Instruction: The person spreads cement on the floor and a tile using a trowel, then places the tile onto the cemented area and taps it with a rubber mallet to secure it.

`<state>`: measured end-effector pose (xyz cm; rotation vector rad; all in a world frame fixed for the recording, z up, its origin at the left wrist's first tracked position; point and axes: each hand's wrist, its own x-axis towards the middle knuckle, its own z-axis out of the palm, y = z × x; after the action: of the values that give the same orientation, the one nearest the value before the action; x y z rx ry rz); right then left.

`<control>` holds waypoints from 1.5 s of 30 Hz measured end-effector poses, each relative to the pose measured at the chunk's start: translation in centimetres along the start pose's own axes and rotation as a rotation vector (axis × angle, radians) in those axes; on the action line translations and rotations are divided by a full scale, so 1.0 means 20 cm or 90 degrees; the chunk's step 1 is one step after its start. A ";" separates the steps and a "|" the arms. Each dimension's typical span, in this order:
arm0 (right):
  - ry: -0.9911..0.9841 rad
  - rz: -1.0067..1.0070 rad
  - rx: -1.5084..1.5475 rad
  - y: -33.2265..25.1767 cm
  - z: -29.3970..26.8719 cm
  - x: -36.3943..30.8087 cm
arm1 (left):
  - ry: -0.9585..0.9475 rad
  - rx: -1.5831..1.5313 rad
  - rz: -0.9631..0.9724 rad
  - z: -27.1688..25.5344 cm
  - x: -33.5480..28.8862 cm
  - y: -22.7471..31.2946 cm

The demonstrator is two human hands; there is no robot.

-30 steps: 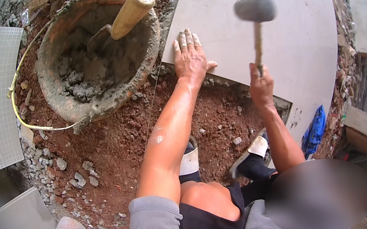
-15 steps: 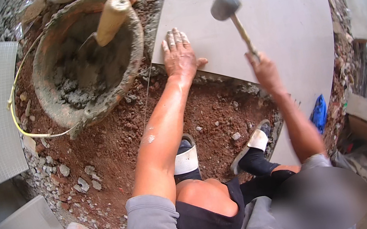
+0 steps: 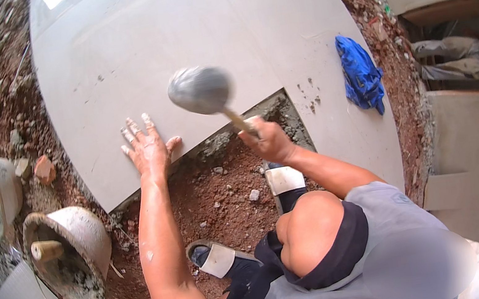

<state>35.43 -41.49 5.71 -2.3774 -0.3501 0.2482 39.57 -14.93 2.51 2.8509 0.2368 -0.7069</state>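
A large pale floor tile (image 3: 95, 66) lies flat beyond me, its near edge bordering bare red soil. My left hand (image 3: 150, 151) rests palm down near that edge, fingers spread and smeared with grey-white mortar. My right hand (image 3: 269, 141) is wrapped round the wooden handle of a rubber mallet (image 3: 200, 90). The mallet's grey head is blurred by motion and appears over the tile, right of my left hand; whether it touches the tile I cannot tell.
Left stands a mortar-crusted bucket (image 3: 91, 232) with a wooden tool handle (image 3: 47, 250) sticking out. Beyond it are a second bucket (image 3: 6, 186) and a brick piece (image 3: 45, 169). Crumpled blue material (image 3: 360, 75) lies on the right-hand tile (image 3: 337, 134). Red soil (image 3: 230, 191) surrounds my feet.
My view has turned right, so the bucket appears farther left and the blue material nearer the middle. The mallet has swung closer to my left hand, whose fingers are more spread.
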 end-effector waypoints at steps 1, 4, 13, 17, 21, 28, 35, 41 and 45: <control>-0.035 0.076 -0.063 0.04 0.05 -0.02 | 0.011 -0.020 -0.009 0.00 0.00 0.01; 0.033 0.077 -0.024 0.13 0.07 -0.04 | 0.025 0.002 -0.027 0.02 0.01 0.03; -0.019 0.084 0.004 0.23 -0.02 0.00 | 0.017 -0.015 -0.035 0.00 0.02 0.06; -0.056 0.107 -0.043 0.24 -0.06 0.03 | -0.006 0.001 -0.050 -0.02 0.03 0.06; -0.032 0.079 0.013 0.22 -0.11 0.03 | -0.006 -0.004 -0.045 -0.03 0.03 0.06; -0.017 0.102 -0.064 0.27 -0.09 0.06 | -0.033 -0.013 -0.051 -0.04 0.07 0.05; -0.047 0.063 -0.033 0.21 -0.11 0.20 | -0.042 -0.019 -0.055 -0.06 0.07 0.05; 0.020 -0.097 0.052 0.07 -0.09 0.29 | -0.016 -0.055 -0.048 -0.03 0.07 0.01; -0.113 -0.046 -0.061 0.03 0.00 0.39 | -0.018 -0.086 -0.052 -0.03 0.06 -0.01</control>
<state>42.95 -39.43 4.62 -2.4368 -0.5414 0.4186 40.85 -14.54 2.48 2.7153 0.3835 -0.7165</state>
